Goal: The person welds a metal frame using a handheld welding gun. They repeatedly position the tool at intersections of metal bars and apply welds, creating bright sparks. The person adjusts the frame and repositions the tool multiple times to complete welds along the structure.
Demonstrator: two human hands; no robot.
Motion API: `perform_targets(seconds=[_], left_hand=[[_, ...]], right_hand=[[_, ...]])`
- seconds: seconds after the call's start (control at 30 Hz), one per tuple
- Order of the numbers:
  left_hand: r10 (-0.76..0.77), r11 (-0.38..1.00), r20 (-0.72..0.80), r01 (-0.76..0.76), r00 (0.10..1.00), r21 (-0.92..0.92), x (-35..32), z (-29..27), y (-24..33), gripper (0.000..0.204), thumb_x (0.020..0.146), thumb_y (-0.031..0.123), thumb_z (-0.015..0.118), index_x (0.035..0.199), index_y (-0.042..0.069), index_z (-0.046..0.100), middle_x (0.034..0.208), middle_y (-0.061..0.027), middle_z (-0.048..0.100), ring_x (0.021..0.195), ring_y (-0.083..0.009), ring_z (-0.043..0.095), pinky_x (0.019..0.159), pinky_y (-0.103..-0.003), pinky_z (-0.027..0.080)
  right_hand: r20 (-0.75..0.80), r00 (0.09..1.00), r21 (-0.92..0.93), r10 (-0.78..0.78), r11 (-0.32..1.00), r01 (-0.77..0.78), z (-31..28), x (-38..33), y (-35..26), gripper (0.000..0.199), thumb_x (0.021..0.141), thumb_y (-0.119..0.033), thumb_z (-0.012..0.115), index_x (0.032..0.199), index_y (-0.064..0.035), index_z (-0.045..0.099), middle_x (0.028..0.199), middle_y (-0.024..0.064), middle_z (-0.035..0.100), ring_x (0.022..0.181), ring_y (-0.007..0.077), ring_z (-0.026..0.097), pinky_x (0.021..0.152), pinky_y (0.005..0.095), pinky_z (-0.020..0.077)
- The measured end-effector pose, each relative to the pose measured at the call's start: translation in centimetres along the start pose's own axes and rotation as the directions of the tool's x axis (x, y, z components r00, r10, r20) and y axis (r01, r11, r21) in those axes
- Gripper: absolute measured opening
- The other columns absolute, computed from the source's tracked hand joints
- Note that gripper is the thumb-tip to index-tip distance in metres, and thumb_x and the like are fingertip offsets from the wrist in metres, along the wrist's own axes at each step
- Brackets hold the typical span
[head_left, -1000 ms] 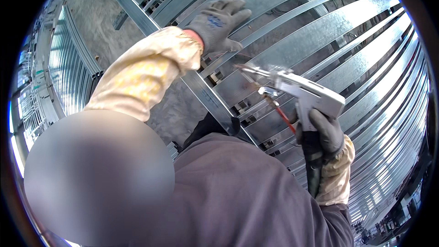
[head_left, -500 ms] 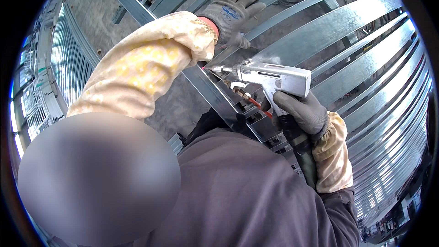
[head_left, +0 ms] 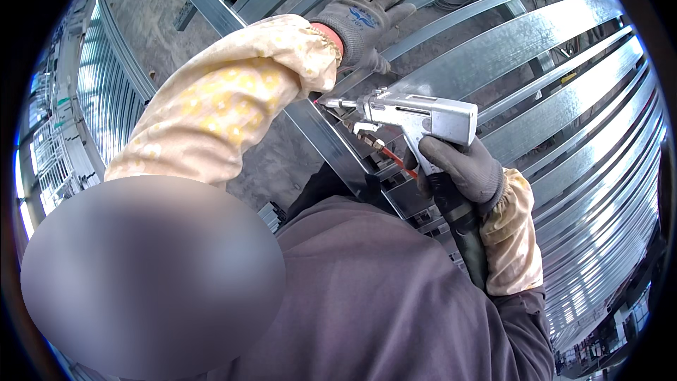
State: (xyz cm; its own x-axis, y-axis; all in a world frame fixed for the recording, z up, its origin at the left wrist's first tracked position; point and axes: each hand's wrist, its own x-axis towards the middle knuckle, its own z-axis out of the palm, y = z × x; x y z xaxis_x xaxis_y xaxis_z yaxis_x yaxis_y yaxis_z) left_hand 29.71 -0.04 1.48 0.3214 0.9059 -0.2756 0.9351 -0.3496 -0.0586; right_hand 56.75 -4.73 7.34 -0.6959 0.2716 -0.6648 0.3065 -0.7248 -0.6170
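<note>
My right hand (head_left: pixel 462 169), in a grey work glove, is closed around the grip of a silver pistol-shaped welding gun (head_left: pixel 423 114). A thick black hose (head_left: pixel 462 220) leaves the bottom of the grip. The gun's nozzle points left, its tip close to the edge of a galvanized metal beam (head_left: pixel 310 127), where a small red spot shows. Beyond the nozzle, my gloved left hand (head_left: pixel 360 25) is palm down over the metal frame, fingers stretched apart, holding nothing visible. Whether its palm presses on the metal cannot be made out.
Long galvanized slats (head_left: pixel 465 70) run side by side with gaps across the right. Below the nozzle is an orange-red hose (head_left: pixel 396 158) with a brass fitting. More stacked metal profiles (head_left: pixel 109 85) stand at the left over a grey concrete floor (head_left: pixel 141 17).
Almost nothing differs. The view has shifted slightly; both hands and the welding gun keep nearly the same places relative to the beam.
</note>
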Motion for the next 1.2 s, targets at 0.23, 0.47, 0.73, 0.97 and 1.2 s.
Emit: perform_targets(seconds=[0.23,0.47,0.73,0.97,1.2], left_hand=[[-0.004,1.000,0.022,0.004,1.000,0.012,-0.1,-0.2,0.1,0.107,0.075,0.063,0.082,0.159,0.018,0.036,0.165,-0.0088,0.031,0.153,-0.0312,0.028,0.124,-0.049,0.025],[-0.016,1.000,0.044,0.016,0.999,0.002,0.0,-0.5,0.3,0.108,0.074,0.062,0.082,0.160,0.018,0.035,0.166,-0.0092,0.030,0.154,-0.0314,0.026,0.125,-0.049,0.024],[0.003,0.999,0.049,-0.001,0.999,-0.035,-0.1,-0.7,0.0,0.106,0.074,0.058,0.084,0.160,0.017,0.036,0.167,-0.0090,0.029,0.155,-0.0304,0.026,0.126,-0.049,0.022],[0.004,0.999,0.041,-0.002,0.999,-0.038,-0.2,-0.6,-0.1,0.105,0.074,0.057,0.084,0.159,0.016,0.037,0.167,-0.0089,0.029,0.155,-0.0299,0.025,0.126,-0.049,0.022],[0.012,0.999,0.051,-0.010,0.999,-0.034,0.0,-0.7,0.0,0.106,0.074,0.058,0.084,0.159,0.016,0.036,0.167,-0.0091,0.030,0.155,-0.0306,0.025,0.126,-0.050,0.022]], right_hand=[[-0.006,1.000,0.054,0.006,0.999,-0.006,0.5,-0.2,-0.6,0.035,0.101,-0.030,0.063,0.117,0.0016,0.064,0.089,0.0094,0.071,0.065,0.0144,0.067,0.056,0.0272,0.0548],[0.002,1.000,0.021,0.022,1.000,-0.022,0.3,0.0,-0.4,0.035,0.100,-0.029,0.064,0.118,0.0010,0.064,0.089,0.0095,0.071,0.066,0.0148,0.067,0.056,0.0272,0.0541],[0.026,1.000,0.017,0.003,1.000,-0.004,0.1,-0.1,-0.2,0.037,0.100,-0.028,0.064,0.123,0.0013,0.062,0.090,0.0099,0.071,0.067,0.0150,0.067,0.058,0.0276,0.0548],[0.003,1.000,0.015,-0.002,1.000,0.001,0.1,-0.3,0.1,0.040,0.101,-0.027,0.063,0.127,0.0020,0.060,0.090,0.0097,0.071,0.067,0.0140,0.067,0.058,0.0268,0.0550],[0.029,0.999,-0.018,-0.021,1.000,0.021,-0.3,-0.3,0.4,0.041,0.100,-0.027,0.063,0.130,0.0012,0.059,0.090,0.0100,0.071,0.067,0.0141,0.067,0.058,0.0267,0.0552]])
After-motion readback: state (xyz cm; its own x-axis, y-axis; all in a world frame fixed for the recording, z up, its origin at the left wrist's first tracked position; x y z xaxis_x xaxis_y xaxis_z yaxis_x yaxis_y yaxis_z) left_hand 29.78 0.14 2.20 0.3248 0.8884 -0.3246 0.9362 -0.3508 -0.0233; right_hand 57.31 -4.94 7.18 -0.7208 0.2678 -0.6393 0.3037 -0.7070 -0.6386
